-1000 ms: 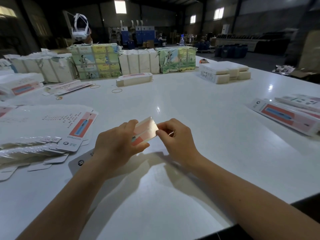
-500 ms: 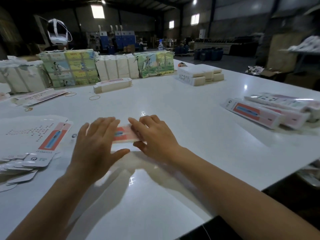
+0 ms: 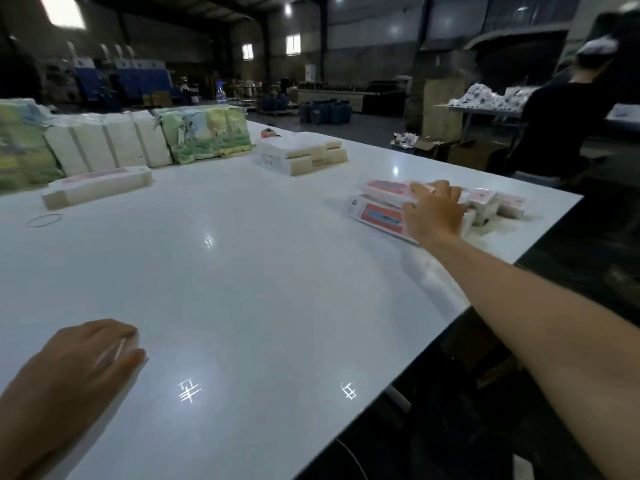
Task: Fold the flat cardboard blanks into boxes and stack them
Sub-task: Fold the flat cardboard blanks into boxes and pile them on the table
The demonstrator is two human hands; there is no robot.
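My right hand point(image 3: 434, 213) reaches far right and rests palm down, fingers straight, on the top folded red-and-white box point(image 3: 384, 189) of a small pile. Another folded box point(image 3: 375, 216) lies under it, and more folded boxes point(image 3: 498, 206) sit just beyond the hand. At the lower left my left hand point(image 3: 69, 372) lies on the white table point(image 3: 259, 289). Its fingers and thumb pinch the pale edge of a cardboard blank point(image 3: 117, 349), which is blurred and mostly hidden.
A long folded box point(image 3: 97, 187) and a rubber band point(image 3: 44, 220) lie at the back left. Wrapped bundles point(image 3: 104, 143), green printed packs point(image 3: 207, 136) and a white stack point(image 3: 301, 155) line the far side. A person point(image 3: 568, 109) stands beyond the table's right edge.
Both hands were pressing one box in front of me. My right hand has carried it right to the pile, my left hand has gone to the left, and the view has turned right.
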